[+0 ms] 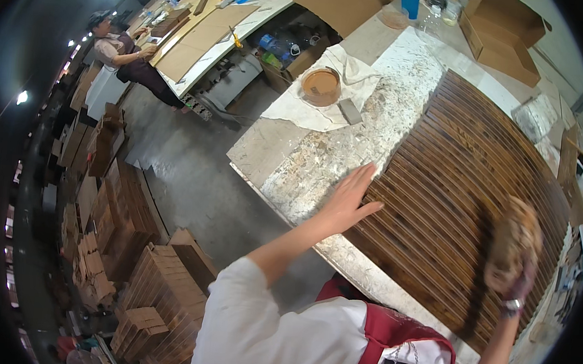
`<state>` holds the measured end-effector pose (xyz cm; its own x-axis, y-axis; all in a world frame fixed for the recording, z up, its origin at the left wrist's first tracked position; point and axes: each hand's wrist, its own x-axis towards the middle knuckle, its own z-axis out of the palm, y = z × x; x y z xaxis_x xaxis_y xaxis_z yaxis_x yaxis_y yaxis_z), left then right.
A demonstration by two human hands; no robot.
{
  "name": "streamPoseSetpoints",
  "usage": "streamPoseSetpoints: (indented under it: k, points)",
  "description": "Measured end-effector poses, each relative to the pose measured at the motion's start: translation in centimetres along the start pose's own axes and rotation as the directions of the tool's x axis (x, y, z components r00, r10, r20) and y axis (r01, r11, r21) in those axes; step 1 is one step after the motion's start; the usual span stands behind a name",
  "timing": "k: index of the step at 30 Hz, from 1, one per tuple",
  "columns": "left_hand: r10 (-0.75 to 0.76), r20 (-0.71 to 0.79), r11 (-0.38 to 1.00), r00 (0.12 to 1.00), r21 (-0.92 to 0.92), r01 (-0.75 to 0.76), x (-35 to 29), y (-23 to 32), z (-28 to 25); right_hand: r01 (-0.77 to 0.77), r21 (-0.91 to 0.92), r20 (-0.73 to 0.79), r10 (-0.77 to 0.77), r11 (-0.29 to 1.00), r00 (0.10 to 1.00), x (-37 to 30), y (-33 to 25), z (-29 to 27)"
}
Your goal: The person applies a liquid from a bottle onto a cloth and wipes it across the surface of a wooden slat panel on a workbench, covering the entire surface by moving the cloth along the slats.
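A dark brown slatted wooden panel point(450, 186), with grooves running lengthwise, lies on the paint-spattered worktable. My left hand point(352, 203) rests flat at the panel's left edge, fingers stretched out and thumb apart, holding nothing. Over the right part of the panel, my right hand point(519, 287) grips a crumpled, brown-stained rag point(512, 238) against the slats. The rag hides most of that hand's fingers. Beyond my left hand, a round container of brown liquid point(321, 87) stands on a white cloth point(286, 110), with a small grey block point(350, 111) beside it.
An open cardboard box point(501, 38) and a blue bottle point(409, 1) stand at the worktable's far end. A plastic-wrapped bundle point(535, 116) lies past the panel. Stacked wooden panels point(162, 288) stand on the floor at left. Another person point(121, 55) works at a far-left table.
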<state>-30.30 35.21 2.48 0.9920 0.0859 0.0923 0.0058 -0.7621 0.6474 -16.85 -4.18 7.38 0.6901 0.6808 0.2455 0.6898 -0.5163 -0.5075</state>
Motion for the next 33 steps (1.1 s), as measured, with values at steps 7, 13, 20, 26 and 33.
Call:
streamPoseSetpoints:
  k: [7,13,20,26,33]
  points:
    - [-0.078,0.181,0.89,0.98,-0.43,0.151,13.6,-1.3,5.3,0.044,-0.311,0.151,0.004,0.949,0.989,-6.3,2.4,-0.6]
    - [-0.016,0.327,0.73,0.945,-0.642,0.234,14.1,-3.4,6.0,0.252,-0.082,0.074,-0.246,0.964,0.966,6.0,-1.6,10.8]
    - [-0.074,-0.118,0.944,0.99,-0.328,0.032,15.5,0.4,3.2,0.283,-0.02,0.119,-0.278,0.959,0.953,10.1,-1.5,14.6]
    - [0.215,0.239,0.812,0.947,0.495,-0.309,15.3,7.6,9.3,-0.333,-0.21,-0.155,0.305,0.919,0.94,-13.4,13.4,-4.5]
    - [0.199,0.272,0.785,0.941,0.531,-0.319,15.5,7.3,10.4,-0.453,-0.059,-0.384,0.399,0.889,0.833,-12.7,14.9,-4.8]
